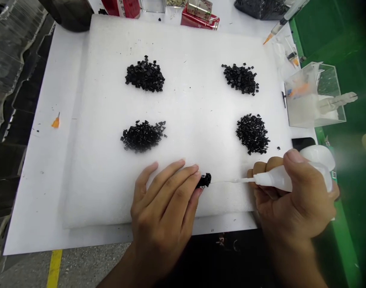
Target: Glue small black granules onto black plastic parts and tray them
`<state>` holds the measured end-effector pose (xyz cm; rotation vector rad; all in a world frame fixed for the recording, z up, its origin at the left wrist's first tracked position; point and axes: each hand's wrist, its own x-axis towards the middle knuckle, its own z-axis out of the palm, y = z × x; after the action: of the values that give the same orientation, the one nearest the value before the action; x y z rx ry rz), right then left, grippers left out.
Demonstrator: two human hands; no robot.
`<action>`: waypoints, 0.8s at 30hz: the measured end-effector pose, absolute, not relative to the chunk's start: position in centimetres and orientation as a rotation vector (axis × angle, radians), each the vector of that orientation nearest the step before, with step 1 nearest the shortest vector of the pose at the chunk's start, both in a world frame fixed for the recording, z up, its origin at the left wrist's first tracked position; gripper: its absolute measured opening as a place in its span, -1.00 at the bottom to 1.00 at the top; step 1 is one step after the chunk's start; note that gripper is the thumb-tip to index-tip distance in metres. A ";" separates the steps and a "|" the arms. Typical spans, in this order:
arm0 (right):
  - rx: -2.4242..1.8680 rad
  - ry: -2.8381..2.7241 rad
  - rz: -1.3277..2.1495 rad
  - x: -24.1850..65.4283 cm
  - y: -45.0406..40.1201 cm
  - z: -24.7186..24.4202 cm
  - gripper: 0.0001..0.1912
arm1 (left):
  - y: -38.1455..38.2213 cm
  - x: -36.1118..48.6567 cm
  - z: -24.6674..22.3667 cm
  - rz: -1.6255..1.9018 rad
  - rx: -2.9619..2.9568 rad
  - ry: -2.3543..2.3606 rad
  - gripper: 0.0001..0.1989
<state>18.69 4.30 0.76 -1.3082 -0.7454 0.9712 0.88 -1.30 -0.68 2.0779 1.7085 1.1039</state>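
Note:
My left hand (165,204) rests on the white foam pad (198,128), its thumb and fingertips closed on a small black part (205,181). Much of that part is hidden by the fingers. Wrapped in my right hand (294,196) is a white squeeze bottle (276,180) with a thin nozzle pointing left at the black part. A gap separates the nozzle tip from the part. Beyond my hands lie heaps of tiny black pieces: a near-left heap (143,136), a near-right heap (252,134), a far-left heap (145,75) and a far-right heap (241,79).
A clear plastic box (315,96) holding white and orange items stands at the right. An orange dispensing needle (56,121) lies on the left of the white table (39,172). Red packs (198,20) and a syringe (280,25) are along the far edge.

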 end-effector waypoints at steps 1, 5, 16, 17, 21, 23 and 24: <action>-1.316 -0.749 0.963 18.6 4.3 0.8 -0.55 | -1.3 0.9 -0.7 1.104 2.076 1.712 -0.69; -1.317 -0.778 0.968 18.5 4.2 0.8 -0.56 | -1.4 1.0 -0.6 1.107 2.084 1.715 -0.69; -1.360 -0.836 0.910 18.3 4.2 0.6 -0.55 | -1.4 1.1 -0.7 1.105 2.063 1.725 -0.70; -1.364 -0.818 0.920 18.3 4.2 0.7 -0.55 | -1.4 1.1 -0.7 1.102 2.058 1.727 -0.70; -1.346 -0.674 0.998 18.6 4.4 1.1 -0.57 | -1.5 0.9 -0.7 1.095 2.062 1.722 -0.70; -1.287 -0.614 1.030 19.1 4.4 1.2 -0.56 | -1.4 0.9 -0.7 1.086 2.065 1.719 -0.71; -1.260 -0.595 1.031 19.4 4.4 1.3 -0.56 | -1.3 0.8 -0.7 1.077 2.064 1.720 -0.71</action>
<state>19.41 4.41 1.30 -1.2597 -0.5952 1.0308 0.83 -1.33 -0.65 2.0640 1.7202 1.0770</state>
